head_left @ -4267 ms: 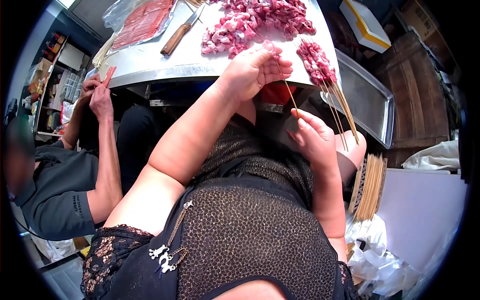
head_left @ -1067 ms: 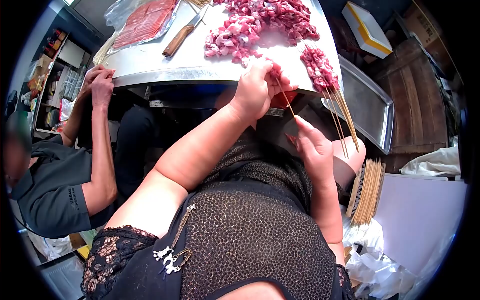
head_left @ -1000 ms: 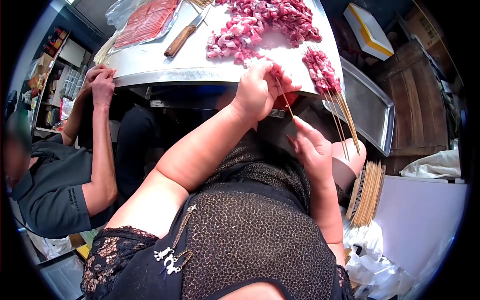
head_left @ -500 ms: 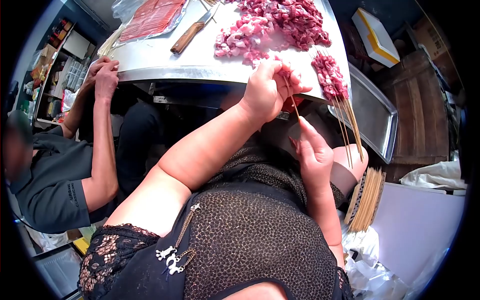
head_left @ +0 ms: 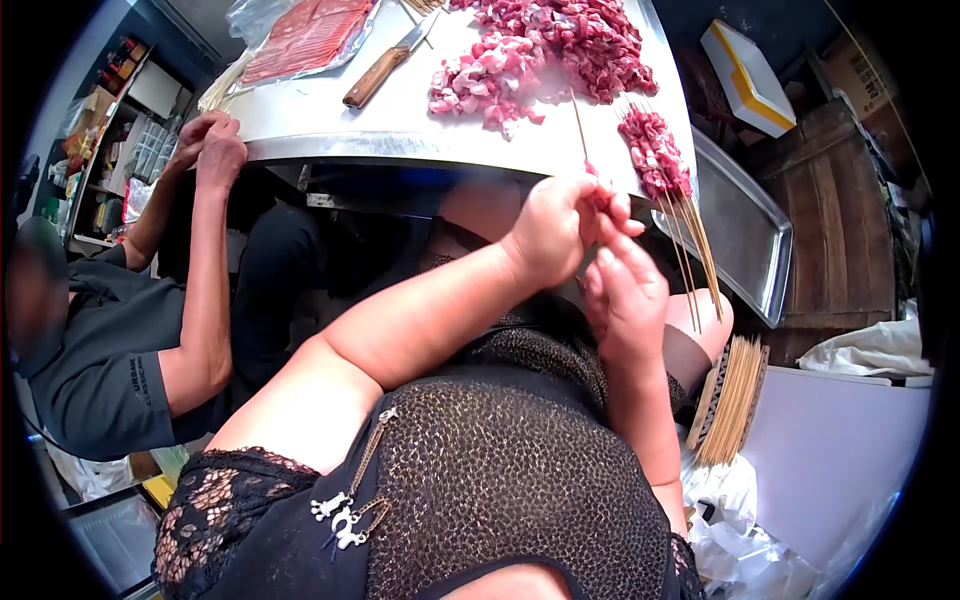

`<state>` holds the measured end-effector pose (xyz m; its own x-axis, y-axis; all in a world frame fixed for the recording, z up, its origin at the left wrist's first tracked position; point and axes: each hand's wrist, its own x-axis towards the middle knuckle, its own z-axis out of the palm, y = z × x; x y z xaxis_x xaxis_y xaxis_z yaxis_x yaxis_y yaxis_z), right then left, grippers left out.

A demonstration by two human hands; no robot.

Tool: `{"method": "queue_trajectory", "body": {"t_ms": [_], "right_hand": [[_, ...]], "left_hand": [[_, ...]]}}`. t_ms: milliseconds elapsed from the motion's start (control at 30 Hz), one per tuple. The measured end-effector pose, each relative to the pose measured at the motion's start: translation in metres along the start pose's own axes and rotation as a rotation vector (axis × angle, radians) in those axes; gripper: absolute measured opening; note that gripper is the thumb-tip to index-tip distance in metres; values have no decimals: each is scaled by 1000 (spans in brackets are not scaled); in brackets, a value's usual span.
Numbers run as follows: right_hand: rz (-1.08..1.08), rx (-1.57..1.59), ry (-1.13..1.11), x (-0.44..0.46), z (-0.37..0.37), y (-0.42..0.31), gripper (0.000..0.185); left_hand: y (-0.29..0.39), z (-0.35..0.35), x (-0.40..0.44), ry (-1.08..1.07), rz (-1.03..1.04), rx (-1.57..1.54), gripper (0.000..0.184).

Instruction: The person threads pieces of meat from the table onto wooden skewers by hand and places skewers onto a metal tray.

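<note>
My left hand [head_left: 556,228] is closed just in front of the table edge, its fingers pinching small pieces of red meat [head_left: 598,197] on a thin wooden skewer [head_left: 580,128]. The skewer's bare pointed end sticks up past the fingers, over the table. Directly below, my right hand [head_left: 630,295] is closed around the skewer's lower part, which its fingers hide. Beyond both hands lies a heap of cut raw meat [head_left: 560,50] on the white table [head_left: 400,130]. At the table's right corner rest several loaded meat skewers [head_left: 657,155], their bare ends hanging over the edge.
A wooden-handled knife [head_left: 378,78] and bagged sliced meat [head_left: 305,40] lie on the table. A metal tray [head_left: 745,215] is at the right, with a holder of bare skewers [head_left: 730,400] below it. At the left sits another person [head_left: 120,350], hands at the table edge.
My left hand has come down toward my body, and my hands are now close together. The skewer's bare end now extends above the left hand; before, its bare length showed between my hands.
</note>
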<state>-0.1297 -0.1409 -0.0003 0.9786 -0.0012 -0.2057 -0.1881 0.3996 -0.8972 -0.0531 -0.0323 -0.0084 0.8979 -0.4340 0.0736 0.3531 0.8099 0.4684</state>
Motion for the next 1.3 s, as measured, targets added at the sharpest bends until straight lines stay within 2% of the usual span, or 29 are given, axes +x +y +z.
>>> {"method": "queue_trajectory", "body": {"t_ms": [33,100,133,200,233,300,367,433,467,533,567,633,667,767,800,833,900,933,967,1033,1067,1300], "right_hand": [[-74,-53,-9,5,-3,1,31],[-105,-71,-47,8,-6,-3,28],[-106,-77,-53,10,-7,-3,28],[-105,-124,-7,14,-10,-1,23],[-103,-125,-9,16,-11,-2,23],[-156,-156,3,20,-15,-6,20],[-195,-161,18,19,-22,-10,20],[-198,-137,18,20,-27,-9,20],[-176,-132,18,20,-27,-6,19],[-129,-122,17,20,-24,1,18],[-110,-97,-1,20,-23,3,18],[-112,-85,-16,21,-25,8,19],[-113,-84,-10,19,-24,9,19],[-98,-82,6,17,-25,9,18],[-87,-90,-13,16,-27,9,18],[-75,-97,-32,15,-28,10,18],[-69,-108,-14,16,-28,13,18],[-62,-116,-27,18,-28,15,18],[-55,-126,-42,18,-29,17,18],[-57,-167,-50,18,-25,15,18],[-58,-208,-57,18,-24,15,18],[-93,-275,-34,20,-28,21,18]], "left_hand": [[-9,-12,3,-72,9,-27,21],[-7,-6,3,8,22,202,27],[-6,-7,4,8,30,200,27],[1,-9,7,-71,-29,526,33],[6,-10,9,-56,-48,592,36],[50,6,5,-13,-117,1078,30],[87,-34,26,7,471,1645,22],[127,-45,27,152,487,2031,15],[131,-45,27,151,488,2034,15],[136,-45,28,54,347,2201,19],[132,-43,29,49,344,2204,19],[119,-38,34,128,178,2460,23],[113,-40,38,196,70,2423,25],[113,-36,43,178,125,2415,21],[115,-29,43,157,73,2274,20],[115,-21,42,227,-29,2052,17],[111,-31,49,204,151,1526,16],[110,-36,51,214,102,1224,19],[105,-37,51,214,101,1225,19],[94,-38,50,223,99,667,21],[92,-41,48,174,57,539,21],[75,-30,35,171,0,419,23]]}}
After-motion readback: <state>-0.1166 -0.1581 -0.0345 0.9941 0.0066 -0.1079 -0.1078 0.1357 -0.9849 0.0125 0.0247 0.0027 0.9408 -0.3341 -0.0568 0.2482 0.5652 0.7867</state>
